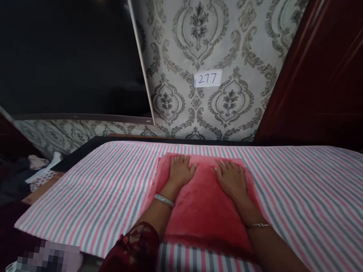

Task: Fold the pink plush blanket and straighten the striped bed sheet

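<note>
My left hand and right hand lay flat and spread out, gripping nothing, on the red folded cloth that sat on the stripy sheet.

A striped cloth covers the tabletop, dark far-left edge exposed; a folded red cloth lies on top.

From the head, we face forward and down. Folded red fabric lies near us, damask wallpaper beyond.
</note>
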